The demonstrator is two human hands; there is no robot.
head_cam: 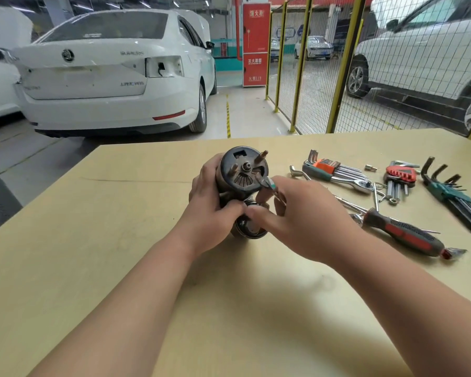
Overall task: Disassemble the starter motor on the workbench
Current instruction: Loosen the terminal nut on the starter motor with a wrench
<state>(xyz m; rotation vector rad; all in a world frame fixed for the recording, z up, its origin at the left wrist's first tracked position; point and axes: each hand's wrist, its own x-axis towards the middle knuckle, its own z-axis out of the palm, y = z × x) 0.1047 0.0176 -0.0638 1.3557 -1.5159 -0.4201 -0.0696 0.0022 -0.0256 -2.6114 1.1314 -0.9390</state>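
Gripping the starter motor (242,170) propped on the desk (147,200), the left hand (210,197) should brace firmly while the right hand (297,213), pinching pliers (267,183) at the end cap (brush area, likely), pulls straight.

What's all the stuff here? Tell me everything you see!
starter motor: one, dark metal, middle of bench
pliers: one, green-handled, at the motor's end
hex key sets: three, orange, red and teal holders, right side
ratchet: one, silver, by the orange set
screwdriver: one, red-and-black handle, right side
workbench: one, pale wood
cars: several, white, behind
fire cabinet: one, red, behind
fence: one, yellow-framed mesh, right
left hand: holds the motor
right hand: holds the pliers
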